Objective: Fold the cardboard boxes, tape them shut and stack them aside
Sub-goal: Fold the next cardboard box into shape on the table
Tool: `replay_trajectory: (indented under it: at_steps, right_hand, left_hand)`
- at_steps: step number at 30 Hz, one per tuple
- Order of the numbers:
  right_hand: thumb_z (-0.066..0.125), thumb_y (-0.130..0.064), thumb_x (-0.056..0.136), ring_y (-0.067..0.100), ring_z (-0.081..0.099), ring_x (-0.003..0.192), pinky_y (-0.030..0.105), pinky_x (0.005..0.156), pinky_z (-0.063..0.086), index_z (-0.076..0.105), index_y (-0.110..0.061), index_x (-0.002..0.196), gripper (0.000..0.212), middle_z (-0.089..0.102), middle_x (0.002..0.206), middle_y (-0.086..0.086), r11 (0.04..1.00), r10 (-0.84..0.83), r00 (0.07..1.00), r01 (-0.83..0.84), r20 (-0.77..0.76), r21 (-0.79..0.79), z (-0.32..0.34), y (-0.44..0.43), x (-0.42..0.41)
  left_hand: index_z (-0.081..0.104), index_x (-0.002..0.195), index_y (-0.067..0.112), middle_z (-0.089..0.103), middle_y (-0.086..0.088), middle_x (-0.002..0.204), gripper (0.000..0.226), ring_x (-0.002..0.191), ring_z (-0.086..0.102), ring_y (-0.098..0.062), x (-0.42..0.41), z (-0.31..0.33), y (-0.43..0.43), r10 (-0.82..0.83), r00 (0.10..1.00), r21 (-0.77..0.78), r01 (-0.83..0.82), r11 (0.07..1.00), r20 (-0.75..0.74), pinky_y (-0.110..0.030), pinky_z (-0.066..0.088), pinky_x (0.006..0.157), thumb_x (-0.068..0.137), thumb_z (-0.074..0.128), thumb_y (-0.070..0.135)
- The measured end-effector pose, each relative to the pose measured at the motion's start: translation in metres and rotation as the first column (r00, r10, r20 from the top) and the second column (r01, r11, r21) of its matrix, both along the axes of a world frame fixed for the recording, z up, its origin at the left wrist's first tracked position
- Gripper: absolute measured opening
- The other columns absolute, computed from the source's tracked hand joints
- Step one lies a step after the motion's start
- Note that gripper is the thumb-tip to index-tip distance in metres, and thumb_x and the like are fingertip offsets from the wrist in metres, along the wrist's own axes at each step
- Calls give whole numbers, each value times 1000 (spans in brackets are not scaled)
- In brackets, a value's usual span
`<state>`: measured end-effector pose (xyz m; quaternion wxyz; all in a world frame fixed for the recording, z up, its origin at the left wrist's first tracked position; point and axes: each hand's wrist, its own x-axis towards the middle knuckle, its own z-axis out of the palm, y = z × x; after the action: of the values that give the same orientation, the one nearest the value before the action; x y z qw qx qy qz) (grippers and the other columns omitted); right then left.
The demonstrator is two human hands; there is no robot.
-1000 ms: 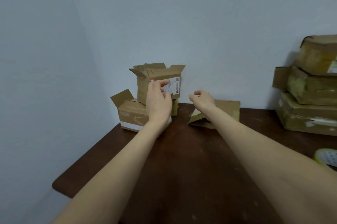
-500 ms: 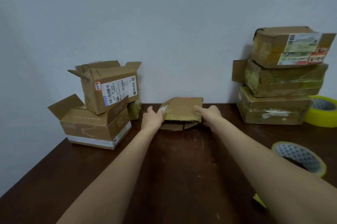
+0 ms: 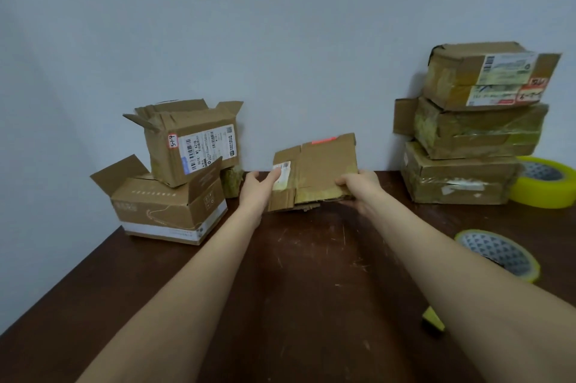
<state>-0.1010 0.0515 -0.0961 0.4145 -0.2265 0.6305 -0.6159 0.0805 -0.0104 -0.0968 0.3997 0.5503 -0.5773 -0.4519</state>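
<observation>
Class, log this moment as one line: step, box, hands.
step: fold | flattened box: tilted up | left grip: holds its left edge | right grip: holds its right corner | stack: three taped boxes

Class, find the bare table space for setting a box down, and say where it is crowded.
Bare: table this side of the held box, and front left. Crowded: open boxes back left; taped stack and tape rolls right.
</observation>
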Motion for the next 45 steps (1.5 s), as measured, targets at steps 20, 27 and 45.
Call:
replay_trajectory:
  at_steps: [20,27,45]
  right_hand:
    - [72,-10,83,19,62,103,36,93,50,57,-13,122,42,65,114,2,972,60,949,-126,-310,-198,26,154,17]
    - [67,-16,88,20,58,108,37,94,48,54,-15,124,38,62,119,3,982,-49,891,-40,-451,-186,15,168,22]
    - [72,-44,79,25,59,114,38,90,44,34,-33,137,70,58,127,-6,997,-35,519,74,-854,5,-8,185,62]
  left_hand:
    - [52,109,22,64,4,93,17,80,62,-6,26,35,118,-108,949,-233,38,972,-295,-20,51,67,98,48,9]
    - [61,112,15,63,5,90,24,83,58,-8,31,25,126,-68,965,-237,7,972,-252,-28,48,81,102,39,17]
    - [17,140,60,31,6,151,101,136,38,-10,40,-12,159,-339,933,-408,266,873,-117,-47,38,109,60,79,61]
